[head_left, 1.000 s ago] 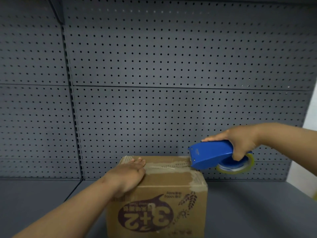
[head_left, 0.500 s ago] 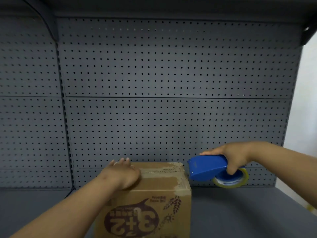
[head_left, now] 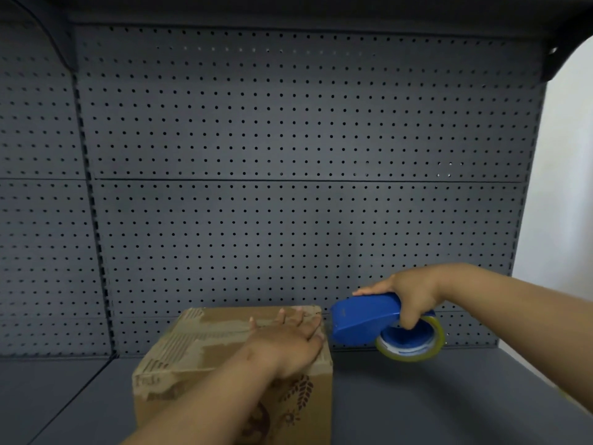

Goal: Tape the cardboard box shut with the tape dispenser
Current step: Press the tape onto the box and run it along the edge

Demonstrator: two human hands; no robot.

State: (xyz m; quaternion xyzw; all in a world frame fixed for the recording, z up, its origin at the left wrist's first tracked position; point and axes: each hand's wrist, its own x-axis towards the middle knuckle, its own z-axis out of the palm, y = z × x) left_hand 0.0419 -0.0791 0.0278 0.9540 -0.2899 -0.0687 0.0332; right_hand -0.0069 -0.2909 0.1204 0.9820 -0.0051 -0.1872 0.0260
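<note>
A brown cardboard box [head_left: 192, 354] with closed flaps and worn, torn patches stands on the grey shelf. My left hand [head_left: 288, 345] lies flat on the right part of its top, fingers spread toward the far right corner. My right hand [head_left: 414, 293] grips a blue tape dispenser [head_left: 365, 317] with a clear tape roll [head_left: 414, 345] under it. The dispenser's nose hangs just right of the box's top right edge, close to my left fingertips. Whether tape joins it to the box I cannot tell.
A grey pegboard wall [head_left: 288, 155] rises right behind the box. The grey shelf surface [head_left: 449, 396] spreads to the right and left of the box. A dark shelf underside [head_left: 288, 8] hangs overhead, and a white wall [head_left: 564, 187] shows at the far right.
My left hand slid from the box top's left side to its right side. The dispenser came off the box's right edge and sits slightly right of it. The camera view tilted up.
</note>
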